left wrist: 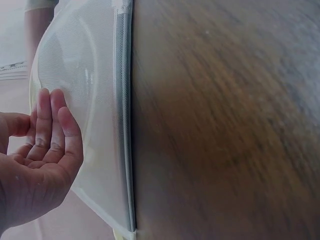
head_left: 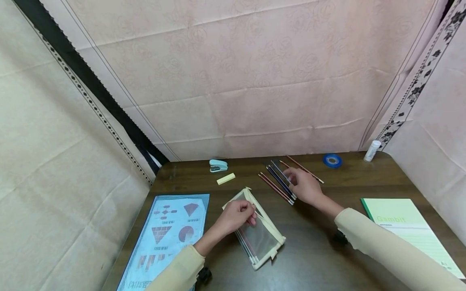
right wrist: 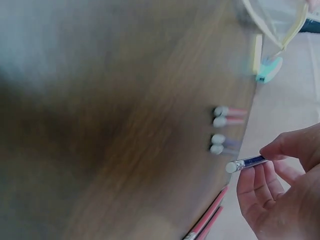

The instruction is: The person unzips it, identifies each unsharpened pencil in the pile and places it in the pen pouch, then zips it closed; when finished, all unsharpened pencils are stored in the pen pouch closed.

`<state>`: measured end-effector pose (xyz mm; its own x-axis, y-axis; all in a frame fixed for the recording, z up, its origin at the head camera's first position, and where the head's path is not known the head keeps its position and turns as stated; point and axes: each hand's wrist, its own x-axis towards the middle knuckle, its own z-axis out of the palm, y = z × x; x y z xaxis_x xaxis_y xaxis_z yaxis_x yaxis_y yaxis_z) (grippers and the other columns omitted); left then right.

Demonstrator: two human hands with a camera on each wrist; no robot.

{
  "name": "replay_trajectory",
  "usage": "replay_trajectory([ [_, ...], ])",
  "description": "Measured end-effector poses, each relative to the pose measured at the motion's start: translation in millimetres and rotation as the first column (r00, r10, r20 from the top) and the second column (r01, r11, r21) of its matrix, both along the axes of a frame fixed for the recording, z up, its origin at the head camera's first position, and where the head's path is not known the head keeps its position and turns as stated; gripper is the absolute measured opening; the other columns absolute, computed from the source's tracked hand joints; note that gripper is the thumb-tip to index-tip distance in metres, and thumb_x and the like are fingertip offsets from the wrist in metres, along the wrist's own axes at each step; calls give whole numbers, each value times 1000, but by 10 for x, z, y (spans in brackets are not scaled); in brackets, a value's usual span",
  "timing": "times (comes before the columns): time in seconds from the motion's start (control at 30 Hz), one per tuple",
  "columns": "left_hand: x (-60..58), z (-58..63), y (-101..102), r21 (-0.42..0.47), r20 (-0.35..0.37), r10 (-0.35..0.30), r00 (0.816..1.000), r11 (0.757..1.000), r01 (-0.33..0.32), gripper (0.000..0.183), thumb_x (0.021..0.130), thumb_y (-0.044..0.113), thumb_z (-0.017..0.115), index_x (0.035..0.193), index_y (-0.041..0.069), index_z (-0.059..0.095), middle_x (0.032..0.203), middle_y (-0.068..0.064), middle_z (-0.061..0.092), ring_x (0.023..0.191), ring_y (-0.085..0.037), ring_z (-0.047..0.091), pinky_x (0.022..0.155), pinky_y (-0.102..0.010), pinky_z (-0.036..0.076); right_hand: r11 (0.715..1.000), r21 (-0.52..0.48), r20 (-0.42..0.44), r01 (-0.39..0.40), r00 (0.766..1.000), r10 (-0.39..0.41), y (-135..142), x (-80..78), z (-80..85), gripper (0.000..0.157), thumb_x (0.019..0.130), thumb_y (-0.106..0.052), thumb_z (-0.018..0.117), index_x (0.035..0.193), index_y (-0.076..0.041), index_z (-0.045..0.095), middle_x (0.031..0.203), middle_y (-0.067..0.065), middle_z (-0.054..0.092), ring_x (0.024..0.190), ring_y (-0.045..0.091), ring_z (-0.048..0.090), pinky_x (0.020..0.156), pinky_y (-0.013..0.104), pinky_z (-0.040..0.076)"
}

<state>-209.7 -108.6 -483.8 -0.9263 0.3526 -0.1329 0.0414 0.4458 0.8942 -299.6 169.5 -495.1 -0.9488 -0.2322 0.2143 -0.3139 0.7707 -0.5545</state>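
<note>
My left hand pinches the rim of a cream mesh pencil case, which lies slanted on the table; in the left wrist view the fingers stand at its edge. Through the mesh, pencils show along its left side. Between thumb and fingers my right hand holds a dark blue pencil with a white end, lifted off the table. Left of that hand lie two red pencils and dark pencils. More reddish pencils lie beyond it.
A light blue stapler and a pale yellow eraser-like strip are at the back. Blue tape and a white glue stick stand back right. A blue printed sheet lies left, a green notebook right.
</note>
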Motion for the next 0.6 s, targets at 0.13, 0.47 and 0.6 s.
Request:
replay_trajectory([
  [0.13,20,23,-3,-3,-5,-1,1000,1000,1,28,98,32,54,81,14,67,75,0,71,71,-14,71,70,-34,59,999,-40,-6,-31,1000,31,-35,145,63,43,81,-7,70,122,-20,61,96,3,67,77,14,62,62,30,48],
  [0.47,40,44,2,-6,-7,5,1000,1000,-5,28,98,31,54,81,13,67,75,-1,72,69,-14,71,71,-39,60,988,-132,-29,-82,996,79,-223,432,105,45,80,-3,67,121,-22,60,94,0,66,69,10,57,54,24,45],
  [0.6,42,46,3,-7,-10,4,1000,1000,-4,29,98,31,54,80,13,67,74,0,72,69,-14,71,70,-39,60,974,-208,0,-92,996,94,-299,534,99,45,81,-1,65,122,-21,59,95,1,65,70,11,59,56,23,48],
])
